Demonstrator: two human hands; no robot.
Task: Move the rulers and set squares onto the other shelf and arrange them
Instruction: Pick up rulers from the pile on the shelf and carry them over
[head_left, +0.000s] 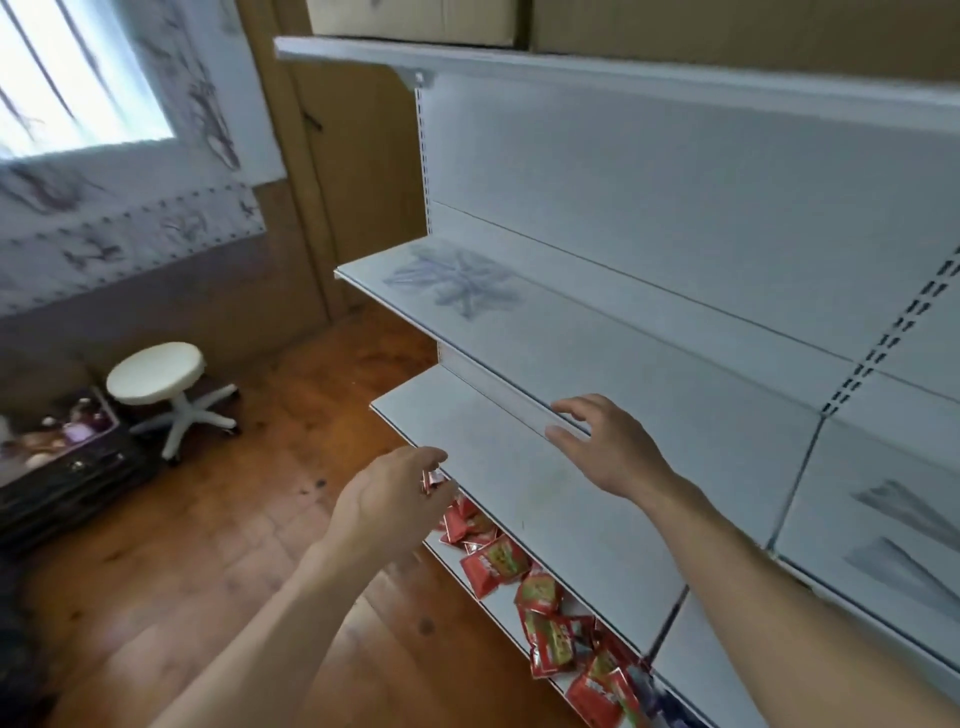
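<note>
Our right hand reached out with its fingers spread and relaxed, gripping nothing. Its fingertips were at the front lip of the middle shelf, though we could not tell if they touched it. Our left hand hung lower and nearer to us, fingers loosely curled, just in front of the edge of the lower shelf. A bit of red showed at its fingertips, and we could not tell whether the hand pinched it or merely covered a packet behind.

The red packets lay scattered along the bottom shelf, under the lower one. The rulers lay in a loose, crossed heap at the far left end of the middle shelf, well apart from both hands and too blurred to count. Two set squares lay flat on the neighbouring shelf to the right, one nearer us than the other. Cardboard boxes stood on the top shelf. Off to the left, a white stool stood on the wooden floor beside a dark cabinet.
</note>
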